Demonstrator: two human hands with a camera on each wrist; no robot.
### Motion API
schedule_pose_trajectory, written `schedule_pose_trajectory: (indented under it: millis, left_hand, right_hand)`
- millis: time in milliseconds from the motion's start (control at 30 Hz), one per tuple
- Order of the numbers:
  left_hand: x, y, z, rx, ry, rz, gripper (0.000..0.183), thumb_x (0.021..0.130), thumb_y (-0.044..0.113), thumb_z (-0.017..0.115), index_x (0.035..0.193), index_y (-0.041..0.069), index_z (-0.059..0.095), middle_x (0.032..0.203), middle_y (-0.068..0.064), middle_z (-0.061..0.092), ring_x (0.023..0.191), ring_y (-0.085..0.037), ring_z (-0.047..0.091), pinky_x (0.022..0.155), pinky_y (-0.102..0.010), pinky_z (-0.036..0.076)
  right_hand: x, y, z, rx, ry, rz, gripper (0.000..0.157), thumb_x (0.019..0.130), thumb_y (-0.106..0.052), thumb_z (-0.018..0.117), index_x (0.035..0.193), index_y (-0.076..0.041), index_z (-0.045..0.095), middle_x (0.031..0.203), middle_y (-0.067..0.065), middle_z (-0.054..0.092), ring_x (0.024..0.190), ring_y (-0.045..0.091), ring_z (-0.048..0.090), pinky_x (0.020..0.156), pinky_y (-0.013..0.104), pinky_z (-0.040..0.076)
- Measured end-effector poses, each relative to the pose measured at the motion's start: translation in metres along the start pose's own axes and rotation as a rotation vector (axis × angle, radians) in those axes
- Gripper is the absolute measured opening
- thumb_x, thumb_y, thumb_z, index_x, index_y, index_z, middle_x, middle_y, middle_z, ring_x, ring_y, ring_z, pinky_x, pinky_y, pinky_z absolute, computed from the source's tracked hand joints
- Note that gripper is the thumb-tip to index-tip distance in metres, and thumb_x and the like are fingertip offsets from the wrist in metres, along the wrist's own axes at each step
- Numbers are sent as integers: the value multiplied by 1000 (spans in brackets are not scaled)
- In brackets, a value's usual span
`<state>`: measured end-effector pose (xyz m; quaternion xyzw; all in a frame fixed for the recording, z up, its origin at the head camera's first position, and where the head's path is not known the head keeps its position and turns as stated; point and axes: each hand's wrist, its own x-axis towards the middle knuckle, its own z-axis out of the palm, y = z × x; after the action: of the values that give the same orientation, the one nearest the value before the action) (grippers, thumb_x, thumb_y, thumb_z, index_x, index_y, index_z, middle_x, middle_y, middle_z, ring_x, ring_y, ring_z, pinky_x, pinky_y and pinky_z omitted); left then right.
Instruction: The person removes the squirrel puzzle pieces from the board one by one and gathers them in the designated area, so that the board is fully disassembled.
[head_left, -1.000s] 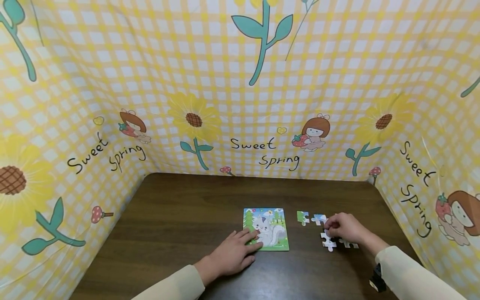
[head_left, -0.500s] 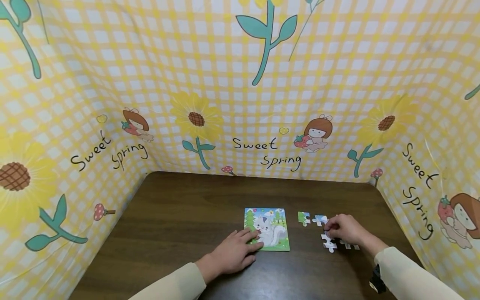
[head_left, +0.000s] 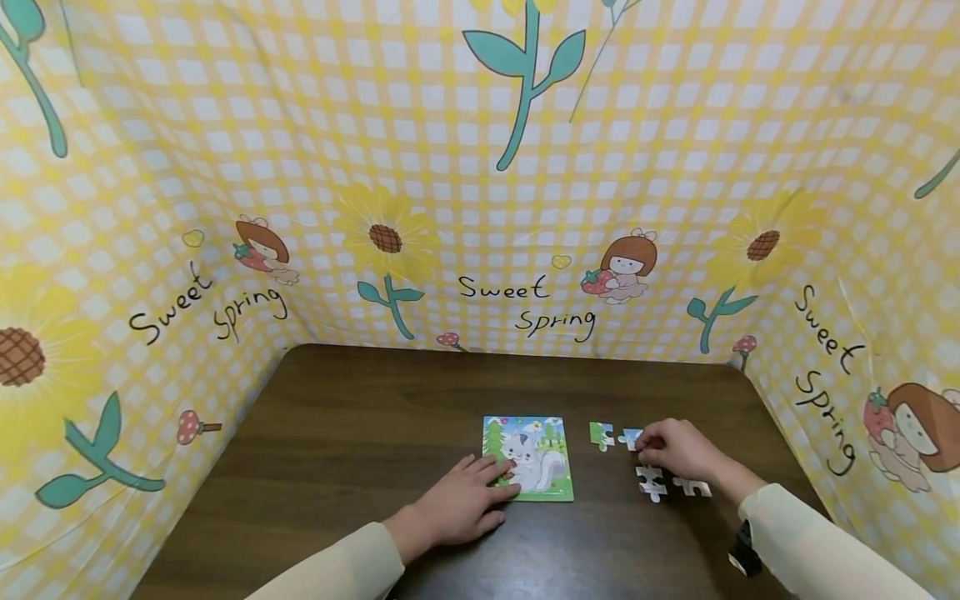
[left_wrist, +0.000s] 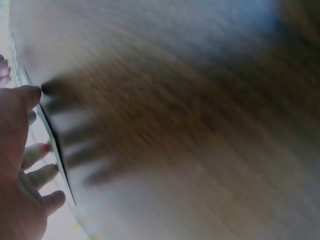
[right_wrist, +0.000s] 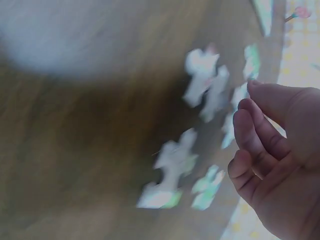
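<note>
A square puzzle picture of a grey squirrel (head_left: 551, 467) lies on the table. My left hand (head_left: 457, 500) rests flat at its lower left, fingers spread, the fingertips over the picture. To the right, my right hand (head_left: 681, 450) bends thumb and fingers together at the top row of loose puzzle pieces. It pinches a puzzle piece (right_wrist: 241, 94) there, mostly hidden in the head view. Left of those fingertips lie a blue-and-white piece (head_left: 628, 437) and a green corner piece (head_left: 602, 435). Nearer me are joined white pieces (head_left: 651, 483) and another piece (head_left: 693, 486), partly behind the hand.
The dark wooden table (head_left: 360, 417) is walled on three sides by a yellow-checked cloth (head_left: 412, 150) with printed flowers. A black wrist device (head_left: 744, 550) sits at the right sleeve. Both wrist views are blurred.
My right hand has shifted slightly left and away from me along the top row of pieces. The left hand stays on the squirrel picture. The head view has moved a little.
</note>
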<state>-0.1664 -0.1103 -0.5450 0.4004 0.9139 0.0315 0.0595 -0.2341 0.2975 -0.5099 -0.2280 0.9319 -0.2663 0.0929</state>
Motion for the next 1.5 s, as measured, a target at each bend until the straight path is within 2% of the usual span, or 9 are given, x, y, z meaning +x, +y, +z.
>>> schedule_pose_trajectory:
  millis: [167,300,567,800,967,1133,1267,1500]
  left_hand:
    - [-6,-3,-4,-22,7,-13,49,106,46,54,153,36,49,164,-3,39,151,-32,37,119,-58,32]
    - [-11,-6,-5,-57,10,-53,50,105,46,54,154,38,48,164,-6,38,151,-34,37,119,-58,32]
    - [-21,-12,3,-128,-37,-135,54,103,58,50,156,46,40,169,-13,25,153,-41,29,116,-67,29]
    - [-22,-13,4,-118,-53,-139,55,103,60,50,155,48,39,170,-14,24,153,-41,29,114,-68,33]
    - [-23,-12,3,-98,-51,-132,55,103,60,50,156,47,39,170,-14,24,153,-41,30,111,-67,36]
    - [-25,-12,1,-112,-55,-125,54,104,58,49,156,46,39,170,-15,24,153,-42,28,111,-68,36]
    - [-26,-12,1,-131,-61,-132,54,104,58,49,156,46,39,170,-15,22,154,-42,26,111,-70,35]
    - [-24,-12,4,-133,-61,-139,54,104,60,47,156,48,38,171,-14,20,154,-41,25,111,-70,34]
  right_hand:
    - [21,-33,-1,31,3,-56,9,94,-14,74,99,-8,77,85,-8,71,75,5,62,63,25,51]
    - [37,-58,6,51,-5,-102,14,94,-16,75,105,-8,76,89,-7,70,76,8,62,66,26,51]
    - [69,-95,41,87,-47,-149,24,93,-17,76,114,-6,73,97,-1,71,80,11,64,71,29,53]
    - [92,-118,74,132,-102,-145,27,93,-17,76,118,-8,73,109,9,73,91,19,69,77,37,57]
    - [99,-131,90,128,-139,-160,37,92,-22,78,124,-6,71,118,11,71,92,20,69,76,36,57]
    - [101,-136,97,90,-157,-162,41,93,-22,78,129,-5,69,122,12,70,92,19,68,72,32,55]
    - [104,-136,99,89,-146,-147,42,92,-20,77,131,-6,68,120,10,70,91,17,67,72,31,55]
    - [108,-135,100,121,-106,-136,41,90,-16,78,128,-5,68,108,9,73,95,22,68,76,36,55]
